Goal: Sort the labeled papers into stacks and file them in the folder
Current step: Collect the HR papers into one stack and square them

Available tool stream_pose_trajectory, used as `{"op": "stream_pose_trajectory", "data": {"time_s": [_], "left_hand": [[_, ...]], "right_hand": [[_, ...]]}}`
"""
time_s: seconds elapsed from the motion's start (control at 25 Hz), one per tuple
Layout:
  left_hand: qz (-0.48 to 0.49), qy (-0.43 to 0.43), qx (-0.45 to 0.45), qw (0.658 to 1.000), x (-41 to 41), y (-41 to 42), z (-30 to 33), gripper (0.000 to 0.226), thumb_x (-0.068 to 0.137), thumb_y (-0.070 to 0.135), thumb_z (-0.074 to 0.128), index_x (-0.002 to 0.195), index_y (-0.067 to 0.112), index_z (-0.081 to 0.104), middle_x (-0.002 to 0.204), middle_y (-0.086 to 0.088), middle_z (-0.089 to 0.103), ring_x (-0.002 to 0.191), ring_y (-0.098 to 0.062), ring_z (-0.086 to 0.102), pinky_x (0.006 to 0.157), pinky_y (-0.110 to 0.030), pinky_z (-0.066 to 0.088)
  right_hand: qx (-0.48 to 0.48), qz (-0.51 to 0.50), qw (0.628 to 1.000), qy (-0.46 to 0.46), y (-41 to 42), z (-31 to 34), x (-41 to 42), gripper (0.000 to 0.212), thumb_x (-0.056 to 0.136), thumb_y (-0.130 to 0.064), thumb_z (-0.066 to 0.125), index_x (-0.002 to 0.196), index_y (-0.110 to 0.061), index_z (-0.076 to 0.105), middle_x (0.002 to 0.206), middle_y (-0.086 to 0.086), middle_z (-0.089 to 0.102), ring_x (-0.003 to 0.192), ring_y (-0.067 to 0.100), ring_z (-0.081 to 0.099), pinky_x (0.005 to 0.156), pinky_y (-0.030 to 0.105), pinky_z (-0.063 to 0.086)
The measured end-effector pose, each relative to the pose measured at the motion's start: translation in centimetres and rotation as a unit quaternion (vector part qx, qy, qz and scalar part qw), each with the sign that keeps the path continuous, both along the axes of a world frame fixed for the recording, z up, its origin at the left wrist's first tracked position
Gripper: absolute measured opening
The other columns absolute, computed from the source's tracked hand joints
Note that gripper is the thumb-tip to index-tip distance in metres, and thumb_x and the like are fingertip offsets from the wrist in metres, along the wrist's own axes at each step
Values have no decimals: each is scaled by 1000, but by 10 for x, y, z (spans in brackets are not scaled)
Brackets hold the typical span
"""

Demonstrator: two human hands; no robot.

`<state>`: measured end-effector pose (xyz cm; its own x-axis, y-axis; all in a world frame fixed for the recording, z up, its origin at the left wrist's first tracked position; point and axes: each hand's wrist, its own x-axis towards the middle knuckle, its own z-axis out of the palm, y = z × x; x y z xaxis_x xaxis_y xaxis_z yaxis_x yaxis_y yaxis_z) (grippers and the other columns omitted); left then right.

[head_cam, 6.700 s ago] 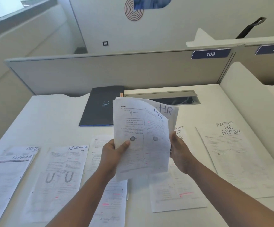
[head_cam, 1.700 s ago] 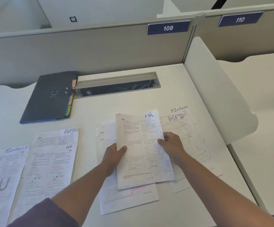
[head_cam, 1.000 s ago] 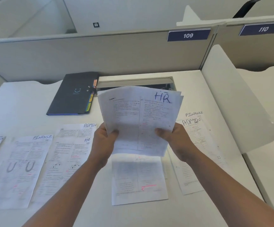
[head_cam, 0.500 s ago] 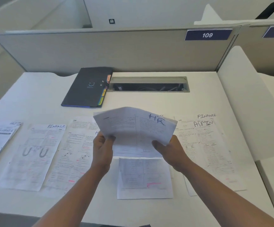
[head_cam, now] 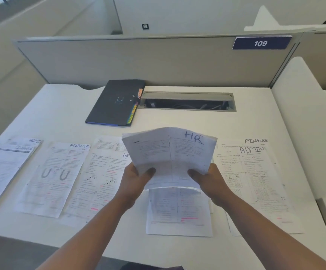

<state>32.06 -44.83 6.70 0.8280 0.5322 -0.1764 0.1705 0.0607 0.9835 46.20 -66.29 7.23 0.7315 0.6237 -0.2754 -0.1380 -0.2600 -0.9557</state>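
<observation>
Your left hand (head_cam: 134,179) and right hand (head_cam: 209,181) clamp the HR stack (head_cam: 170,154) above mid-desk (head_cam: 64,110); bare desk separates it from the folder (head_cam: 115,103) at the back edge.

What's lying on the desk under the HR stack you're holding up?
One printed sheet with pink highlighting lies flat below the HR stack, which the left hand and right hand hold. Its top edge and label are covered.

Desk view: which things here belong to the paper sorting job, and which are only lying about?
Job:
white HR-labelled paper stack, held by left hand and right hand
loose labelled white sheets on desk
dark closed tabbed folder

Lying about:
grey open cable tray
blue "109" sign
</observation>
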Motion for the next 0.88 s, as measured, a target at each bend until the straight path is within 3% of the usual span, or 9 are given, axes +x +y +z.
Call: {"op": "stream_pose_trajectory", "data": {"time_s": [0.12,0.28,0.36,0.48,0.56,0.68,0.8,0.88], "left_hand": [[17,13,10,1000,-3,9,6,27,84,32,77,107,46,77,114,13,79,104,-7,75,81,-18,59],[70,59,5,996,-16,22,10,20,91,23,74,111,24,76,108,5,81,102,-18,78,90,-39,60],[73,77,-6,994,-27,32,10,16,98,15,71,110,24,76,108,4,81,101,-21,78,85,-37,63],[23,92,-48,994,-47,51,13,18,100,20,71,115,27,75,116,0,80,106,-27,77,78,-33,64],[-8,96,-82,992,-59,62,14,21,98,26,72,118,30,75,121,-3,78,108,-29,76,78,-38,65],[25,118,-96,988,-76,80,9,19,101,25,69,119,26,75,121,-6,78,107,-31,76,80,-44,64],[61,158,-69,983,-101,112,2,20,102,19,67,121,18,73,115,-7,80,105,-33,77,89,-52,62],[88,191,-54,976,-122,140,-1,18,102,17,67,120,16,72,110,-7,81,99,-32,78,90,-56,61]], "right_hand": [[1,3,1000,10,10,5,4,10,98,-20,66,101,-25,73,94,1,76,82,22,69,71,29,54],[6,46,997,57,26,10,-3,19,102,-21,63,114,-31,74,107,-13,79,95,5,74,82,30,57],[20,58,993,101,34,9,-11,22,104,-18,61,121,-25,73,113,-8,78,104,13,75,91,37,59],[25,68,988,134,48,7,-27,25,104,-14,58,124,-21,71,115,-3,78,105,20,76,94,43,60],[25,64,986,155,58,7,-38,26,104,-11,58,125,-19,71,115,0,78,104,23,76,94,46,60],[30,80,978,188,76,4,-57,26,103,-9,60,126,-16,70,119,3,77,108,24,74,98,46,58],[31,141,968,206,100,-1,-80,27,102,-21,64,128,-20,69,122,-1,76,111,21,73,98,43,58],[27,117,966,231,121,-9,-96,28,101,-32,65,123,-16,70,118,2,78,103,22,76,92,39,60]]}}
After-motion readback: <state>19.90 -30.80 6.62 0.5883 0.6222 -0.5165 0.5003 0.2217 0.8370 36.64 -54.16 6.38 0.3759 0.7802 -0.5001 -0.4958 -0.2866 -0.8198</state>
